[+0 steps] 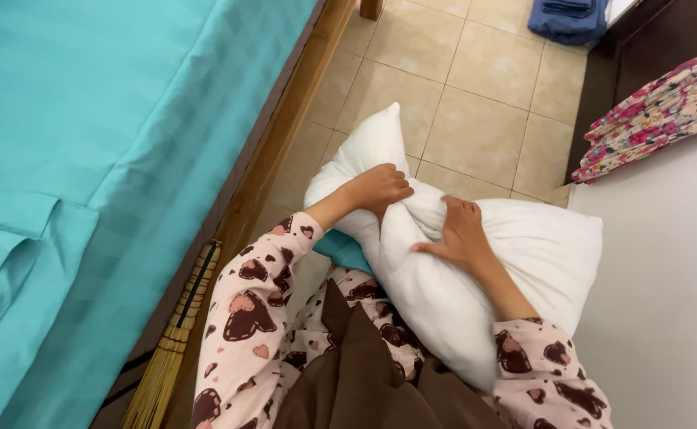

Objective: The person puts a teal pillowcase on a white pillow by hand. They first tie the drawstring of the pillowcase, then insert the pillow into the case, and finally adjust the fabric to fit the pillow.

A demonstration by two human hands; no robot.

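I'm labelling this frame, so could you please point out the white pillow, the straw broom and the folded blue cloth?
white pillow [539,246]: head view, smooth right part.
straw broom [175,342]: head view, bound bristles.
folded blue cloth [567,17]: head view, middle of the pile.

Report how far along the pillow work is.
Done: the bed already wears its teal sheet. In hand: left hand and right hand squeeze the bare white pillow, with teal cloth beneath it. Left: the pillow shows no cover yet.
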